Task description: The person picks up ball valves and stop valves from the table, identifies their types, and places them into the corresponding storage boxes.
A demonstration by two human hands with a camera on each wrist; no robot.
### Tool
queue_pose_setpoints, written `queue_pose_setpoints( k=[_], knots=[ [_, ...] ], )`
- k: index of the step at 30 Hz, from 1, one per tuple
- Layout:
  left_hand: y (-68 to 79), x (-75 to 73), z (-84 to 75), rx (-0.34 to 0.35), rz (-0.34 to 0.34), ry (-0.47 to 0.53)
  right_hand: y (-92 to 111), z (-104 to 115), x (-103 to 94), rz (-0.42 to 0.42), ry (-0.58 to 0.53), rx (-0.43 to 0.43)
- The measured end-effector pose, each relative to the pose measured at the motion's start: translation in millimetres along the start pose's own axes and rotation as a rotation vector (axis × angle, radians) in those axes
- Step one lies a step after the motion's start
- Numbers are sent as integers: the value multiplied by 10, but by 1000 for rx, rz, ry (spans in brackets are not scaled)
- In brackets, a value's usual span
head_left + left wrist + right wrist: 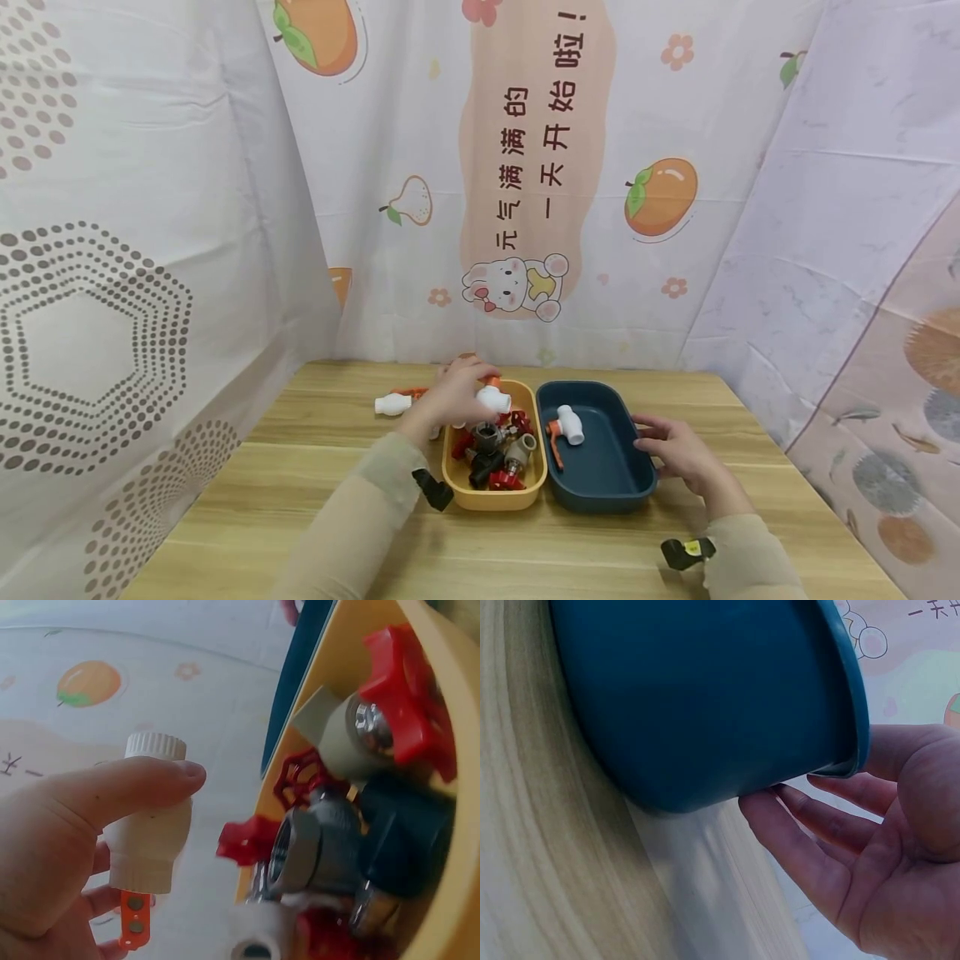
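Observation:
My left hand point(452, 398) holds a white plastic ball valve point(148, 851) with an orange handle point(135, 921) above the left side of a yellow bin point(495, 500). The thumb lies across the valve body in the left wrist view. Inside that bin are several valves, grey, dark and white, with red handles point(506, 481). At the right side of a dark blue bin point(603, 475), my right hand point(682, 457) grips the rim, thumb over the edge and fingertips against the outer wall. Another white ball valve point(571, 427) with an orange lever lies in the blue bin.
Left of the yellow bin, a white valve point(393, 405) with an orange handle lies on the wooden table point(322, 454), partly hidden by the left arm. The two bins stand side by side. A printed curtain point(420, 333) hangs behind the table.

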State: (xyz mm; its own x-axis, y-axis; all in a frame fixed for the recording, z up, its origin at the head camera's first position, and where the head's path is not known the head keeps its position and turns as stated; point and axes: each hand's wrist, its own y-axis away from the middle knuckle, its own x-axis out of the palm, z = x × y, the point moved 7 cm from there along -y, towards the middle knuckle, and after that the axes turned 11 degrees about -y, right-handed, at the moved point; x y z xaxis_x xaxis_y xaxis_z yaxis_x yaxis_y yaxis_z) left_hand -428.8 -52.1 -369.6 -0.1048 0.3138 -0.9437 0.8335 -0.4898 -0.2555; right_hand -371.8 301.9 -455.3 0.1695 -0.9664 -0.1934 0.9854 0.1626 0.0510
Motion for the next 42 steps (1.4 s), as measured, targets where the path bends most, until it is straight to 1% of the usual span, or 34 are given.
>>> queue_pose_setpoints(
  k=[7, 12, 19, 23, 32, 37, 42],
  knots=[
    [-140, 109, -204, 12, 31, 24, -4, -11, -3, -11, -7, 4],
    [-214, 170, -377, 22, 38, 35, 0, -4, -3, -13, 3, 2],
    [-339, 308, -614, 75, 28, -26, -6, 4, -11, -13, 7, -1],
    [-394, 398, -755, 95, 40, -48, -8, -1, -7, -12, 0, -2],
    [-441, 532, -1053, 125, 71, -94, -11, -12, -6, -12, -4, -5],
    [-456, 609, -1143, 141, 100, -87, -6, -8, 1, -12, -14, 0],
    [-462, 662, -1195, 152, 112, -114, -2, -10, -3, -12, -9, 0]
  ],
)
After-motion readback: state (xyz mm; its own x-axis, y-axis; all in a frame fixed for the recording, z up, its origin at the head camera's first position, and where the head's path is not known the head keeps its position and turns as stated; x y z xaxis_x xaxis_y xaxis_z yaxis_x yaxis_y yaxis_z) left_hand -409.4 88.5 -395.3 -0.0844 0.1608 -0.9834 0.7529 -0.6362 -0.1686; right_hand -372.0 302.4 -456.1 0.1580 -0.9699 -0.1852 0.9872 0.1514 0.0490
